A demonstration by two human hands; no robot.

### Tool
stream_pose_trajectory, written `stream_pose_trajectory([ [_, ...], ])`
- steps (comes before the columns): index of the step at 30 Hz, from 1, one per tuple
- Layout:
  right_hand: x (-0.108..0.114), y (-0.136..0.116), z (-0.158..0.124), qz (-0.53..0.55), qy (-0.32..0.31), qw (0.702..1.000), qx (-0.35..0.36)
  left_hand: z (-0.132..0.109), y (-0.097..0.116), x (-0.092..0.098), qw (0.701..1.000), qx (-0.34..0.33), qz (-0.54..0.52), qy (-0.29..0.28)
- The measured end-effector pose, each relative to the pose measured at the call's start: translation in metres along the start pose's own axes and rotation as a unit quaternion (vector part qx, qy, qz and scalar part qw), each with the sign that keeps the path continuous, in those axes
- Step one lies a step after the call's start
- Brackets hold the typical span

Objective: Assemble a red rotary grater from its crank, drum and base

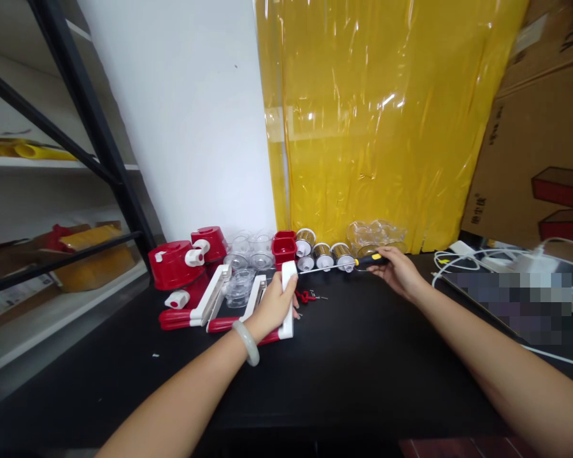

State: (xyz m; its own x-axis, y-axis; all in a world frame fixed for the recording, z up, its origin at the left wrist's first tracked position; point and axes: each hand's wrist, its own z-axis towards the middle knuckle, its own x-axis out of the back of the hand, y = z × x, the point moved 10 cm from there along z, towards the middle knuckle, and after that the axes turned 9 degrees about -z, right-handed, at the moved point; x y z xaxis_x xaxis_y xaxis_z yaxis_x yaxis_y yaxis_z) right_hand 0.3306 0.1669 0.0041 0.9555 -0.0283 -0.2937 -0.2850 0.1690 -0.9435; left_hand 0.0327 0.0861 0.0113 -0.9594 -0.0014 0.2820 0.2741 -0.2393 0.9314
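My left hand (273, 306) is wrapped round a white and red handle piece (288, 275) lying on the black table (344, 369). My right hand (397, 270) grips the black and yellow handle of a screwdriver (358, 262), whose thin shaft points left towards some metal drum blades (323, 254). A small red part with screws (308, 296) lies between the two hands.
Red housings (177, 263), two more white and red handles (209, 305), clear plastic cups (248, 261) and a clear tray (376, 234) line the back of the table. Yellow film (386, 121) hangs behind. Cardboard boxes (535, 146) and white cables (463, 261) are at the right, a shelf (52, 267) at the left.
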Motion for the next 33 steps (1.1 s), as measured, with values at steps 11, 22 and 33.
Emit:
stream_pose_trajectory([
  [11, -0.002, -0.002, 0.007, -0.008, -0.049, 0.997, 0.053, 0.002, 0.000, 0.000, 1.000, -0.006, -0.006, -0.002],
  [22, 0.003, 0.002, 0.008, 0.002, -0.009, 0.999, 0.036, -0.003, 0.010, 0.001, 0.998, -0.032, 0.058, 0.000],
  [33, 0.001, 0.004, 0.006, 0.040, 0.007, 0.999, 0.004, -0.006, 0.016, -0.002, 0.997, -0.050, 0.049, -0.011],
])
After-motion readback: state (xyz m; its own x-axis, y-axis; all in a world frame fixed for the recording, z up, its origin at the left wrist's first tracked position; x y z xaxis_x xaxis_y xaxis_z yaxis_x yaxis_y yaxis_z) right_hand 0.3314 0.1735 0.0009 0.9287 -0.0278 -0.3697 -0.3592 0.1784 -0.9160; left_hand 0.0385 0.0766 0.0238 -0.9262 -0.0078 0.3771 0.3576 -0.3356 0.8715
